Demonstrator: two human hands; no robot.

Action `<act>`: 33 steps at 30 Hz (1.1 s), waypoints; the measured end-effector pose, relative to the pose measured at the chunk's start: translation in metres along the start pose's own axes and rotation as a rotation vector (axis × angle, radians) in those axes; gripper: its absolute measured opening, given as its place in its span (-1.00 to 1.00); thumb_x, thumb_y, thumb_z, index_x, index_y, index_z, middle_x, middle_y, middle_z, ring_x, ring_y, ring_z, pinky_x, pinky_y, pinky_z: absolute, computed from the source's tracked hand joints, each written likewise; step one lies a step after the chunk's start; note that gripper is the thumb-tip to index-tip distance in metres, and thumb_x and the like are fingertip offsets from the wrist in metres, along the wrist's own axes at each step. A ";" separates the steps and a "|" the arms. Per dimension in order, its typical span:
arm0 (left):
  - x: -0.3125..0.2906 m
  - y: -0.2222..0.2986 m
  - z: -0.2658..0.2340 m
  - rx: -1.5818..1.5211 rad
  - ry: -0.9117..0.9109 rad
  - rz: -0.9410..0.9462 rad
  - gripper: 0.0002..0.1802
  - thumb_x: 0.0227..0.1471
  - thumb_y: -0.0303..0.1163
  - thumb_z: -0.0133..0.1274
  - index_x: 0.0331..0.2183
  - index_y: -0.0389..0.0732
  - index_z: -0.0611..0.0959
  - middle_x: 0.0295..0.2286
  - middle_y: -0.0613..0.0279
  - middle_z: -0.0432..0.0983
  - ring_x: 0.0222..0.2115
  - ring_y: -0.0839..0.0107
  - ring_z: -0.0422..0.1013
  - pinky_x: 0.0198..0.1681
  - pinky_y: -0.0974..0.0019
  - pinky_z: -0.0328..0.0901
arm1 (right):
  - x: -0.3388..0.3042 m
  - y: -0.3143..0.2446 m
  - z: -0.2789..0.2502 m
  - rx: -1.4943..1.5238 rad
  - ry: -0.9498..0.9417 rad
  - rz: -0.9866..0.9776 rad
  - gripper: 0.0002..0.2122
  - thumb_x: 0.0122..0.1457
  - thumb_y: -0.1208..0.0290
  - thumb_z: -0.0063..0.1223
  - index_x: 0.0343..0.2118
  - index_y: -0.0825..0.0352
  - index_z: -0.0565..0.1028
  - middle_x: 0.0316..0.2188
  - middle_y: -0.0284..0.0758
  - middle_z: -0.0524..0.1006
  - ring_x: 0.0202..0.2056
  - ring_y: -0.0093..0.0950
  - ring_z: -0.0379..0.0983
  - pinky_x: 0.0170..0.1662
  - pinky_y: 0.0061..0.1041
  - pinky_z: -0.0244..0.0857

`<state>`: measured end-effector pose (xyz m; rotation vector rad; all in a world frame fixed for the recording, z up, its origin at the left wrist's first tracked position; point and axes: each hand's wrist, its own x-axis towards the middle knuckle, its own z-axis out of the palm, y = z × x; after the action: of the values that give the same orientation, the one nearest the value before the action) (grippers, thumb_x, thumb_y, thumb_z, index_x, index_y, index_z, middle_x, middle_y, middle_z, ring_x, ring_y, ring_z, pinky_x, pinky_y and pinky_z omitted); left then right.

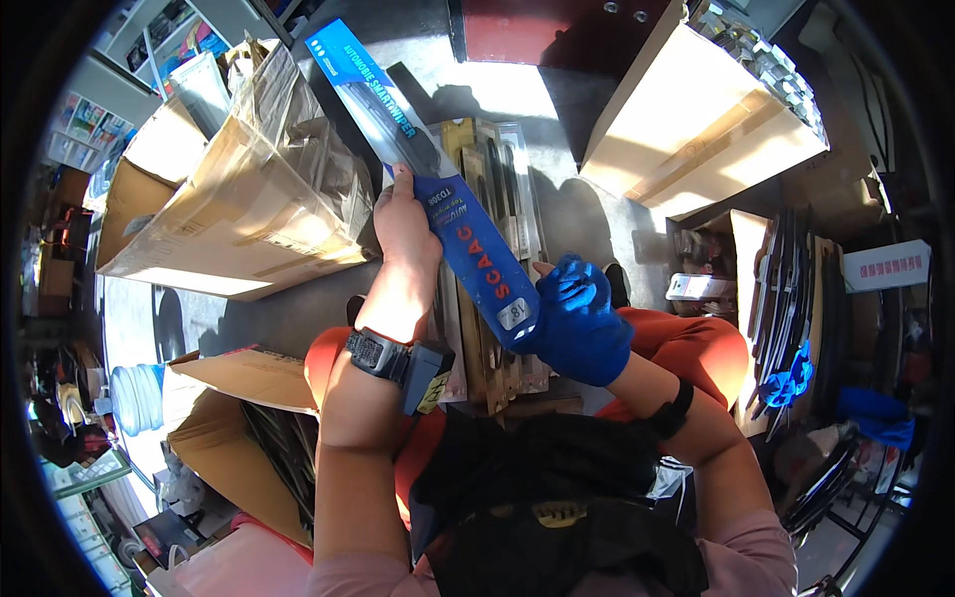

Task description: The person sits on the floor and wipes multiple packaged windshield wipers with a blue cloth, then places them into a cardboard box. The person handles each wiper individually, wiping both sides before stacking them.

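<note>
A long blue wiper blade package (463,234) slants across the middle, its far end up and to the left. Through its clear upper part a dark blade shows. My left hand (403,219), bare, grips the package near its middle, thumb on top. My right hand (582,323), in a blue glove, closes around the near end; its fingers are partly hidden by the package. Beneath lies a pile of long, flat packages (487,368), between my knees.
An opened carton with plastic film (249,189) stands at the left. Another carton (686,119), full of silvery packages, is at the far right. A box with long dark blades (781,298) stands to the right. An open carton (224,398) sits near my left arm.
</note>
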<state>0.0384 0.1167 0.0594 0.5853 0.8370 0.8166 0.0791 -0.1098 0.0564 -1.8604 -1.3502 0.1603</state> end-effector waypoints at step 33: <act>-0.085 -0.032 -0.004 0.132 -0.639 -0.038 -0.33 0.25 0.04 -0.33 0.27 0.07 -0.08 -0.16 0.15 0.32 -0.16 0.35 0.31 0.00 0.24 0.26 | 0.030 -0.009 0.029 0.566 0.136 0.217 -0.38 -0.06 0.48 0.23 0.10 0.43 0.24 -0.15 -0.26 0.44 -0.13 -0.45 0.41 -0.04 -0.48 0.30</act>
<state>0.0130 0.0296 0.0687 0.8827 0.3135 0.4910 0.0703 -0.0684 0.0536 -1.4948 -0.8870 0.4684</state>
